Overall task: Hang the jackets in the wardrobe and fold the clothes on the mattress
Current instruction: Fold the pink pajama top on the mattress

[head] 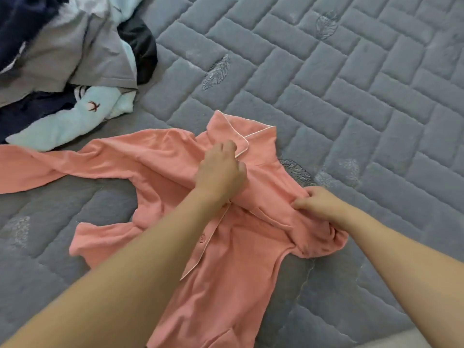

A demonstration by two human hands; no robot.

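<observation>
I see the coral pajama shirt [233,247] spread on the grey quilted mattress [351,96]. My left hand [221,169] curls its fingers onto the fabric just below the collar [241,139]; my right hand [319,203] pinches the bunched right shoulder. A pile of clothes [65,71] lies far left

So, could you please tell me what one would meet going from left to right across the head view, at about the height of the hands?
Pink shirt's long sleeve → left hand pinching the shirt near the collar → right hand gripping the shirt's bunched shoulder → bare grey quilted mattress.
</observation>
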